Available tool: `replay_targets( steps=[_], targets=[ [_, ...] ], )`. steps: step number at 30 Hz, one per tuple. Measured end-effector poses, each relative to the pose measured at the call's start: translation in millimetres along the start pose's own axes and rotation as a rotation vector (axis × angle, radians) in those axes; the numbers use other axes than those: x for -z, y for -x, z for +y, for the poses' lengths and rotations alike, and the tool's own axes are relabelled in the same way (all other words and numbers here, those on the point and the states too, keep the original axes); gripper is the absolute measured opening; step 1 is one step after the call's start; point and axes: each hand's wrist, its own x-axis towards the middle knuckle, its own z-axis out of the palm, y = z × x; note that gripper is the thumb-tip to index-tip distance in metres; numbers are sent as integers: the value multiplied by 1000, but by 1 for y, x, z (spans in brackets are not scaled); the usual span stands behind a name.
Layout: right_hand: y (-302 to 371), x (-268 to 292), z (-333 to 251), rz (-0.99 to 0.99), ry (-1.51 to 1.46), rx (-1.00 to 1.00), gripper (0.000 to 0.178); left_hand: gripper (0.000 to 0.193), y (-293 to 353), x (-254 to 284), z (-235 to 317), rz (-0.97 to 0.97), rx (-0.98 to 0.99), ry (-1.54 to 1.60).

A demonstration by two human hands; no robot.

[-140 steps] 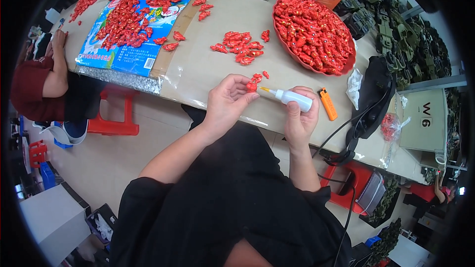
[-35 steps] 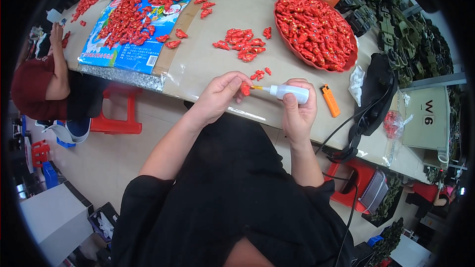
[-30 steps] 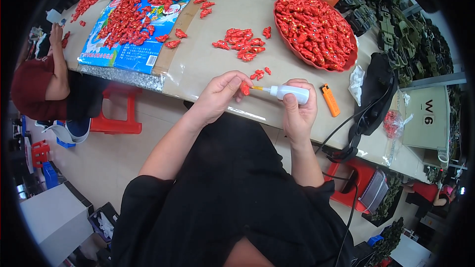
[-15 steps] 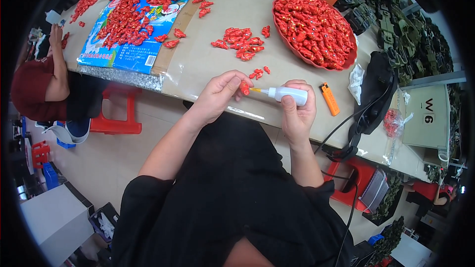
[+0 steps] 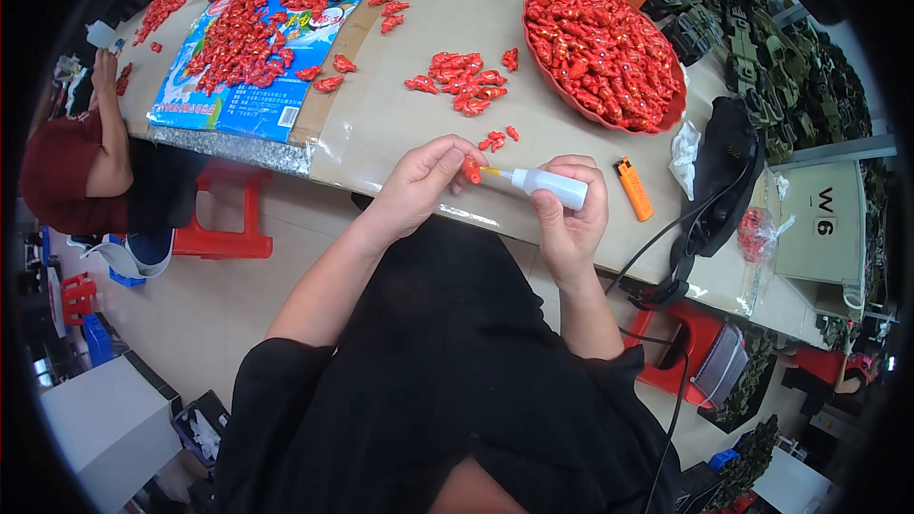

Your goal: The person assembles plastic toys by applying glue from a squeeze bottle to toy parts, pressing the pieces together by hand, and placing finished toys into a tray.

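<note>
My left hand (image 5: 421,184) pinches a small red figurine (image 5: 471,169) between thumb and fingers, just above the table's front edge. In my right hand (image 5: 575,219) lies a white squeeze bottle (image 5: 555,187), its thin yellowish tip pointing left and meeting or almost meeting the figurine. Whether the tip touches is too small to tell. Beyond my hands a few small red pieces (image 5: 495,141) lie on the table, with a loose cluster of red figurines (image 5: 462,79) farther back. An orange lighter (image 5: 633,189) rests right of the bottle.
A red bowl (image 5: 682,120) heaped with figurines stands back right. On the left, more figurines cover a blue printed cardboard sheet (image 5: 228,114). A black bag (image 5: 728,181) with a cable and crumpled tissue (image 5: 685,160) lie at right. Another person (image 5: 81,167) sits at far left.
The squeeze bottle has tilted, its base dropping a little lower and its tip staying by the figurine. My left hand holds nearly the same place.
</note>
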Motion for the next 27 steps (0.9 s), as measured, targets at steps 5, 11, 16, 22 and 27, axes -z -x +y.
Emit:
replay_targets(
  steps=[5,11,16,22,27],
  targets=[
    [0,4,1,104,-173,-39,25,26,0,-1,-1,11,-3,13],
    [-7,26,-5,323,-338,-305,34,22,0,-1,2,57,33,136],
    [-5,39,3,275,86,-308,31,20,-1,-4,5,63,58,255],
    [-7,29,-2,321,677,42,29,19,2,-5,4,59,68,383],
    [8,8,-21,132,582,123,26,19,3,-1,2,63,79,472]
  ],
)
